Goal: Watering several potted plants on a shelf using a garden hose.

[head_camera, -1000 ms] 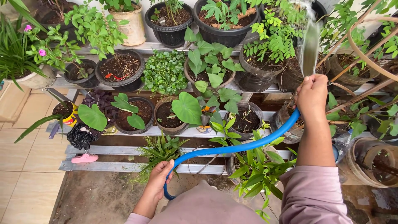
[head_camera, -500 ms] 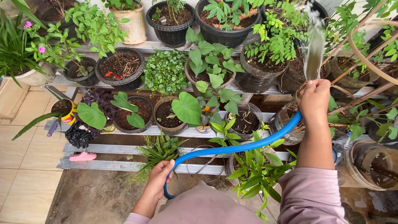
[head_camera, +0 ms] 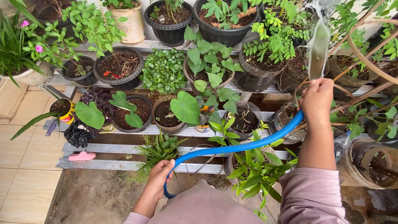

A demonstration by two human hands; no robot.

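Over on the far right, my right hand (head_camera: pixel 317 96) squeezes the end of the long bendy blue rubber hose (head_camera: pixel 232 147), which runs back near-left to my left hand (head_camera: pixel 161 175), wrapped around it too.

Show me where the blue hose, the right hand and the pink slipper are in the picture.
blue hose (head_camera: pixel 232 148), head view, middle of its curved length between the hands.
right hand (head_camera: pixel 317 97), head view, back of the hand gripping the hose end.
pink slipper (head_camera: pixel 82 156), head view, its upper surface on the lowest shelf.

Glossy blue plastic hose (head_camera: pixel 232 148), matt grey metal shelves (head_camera: pixel 124 166).
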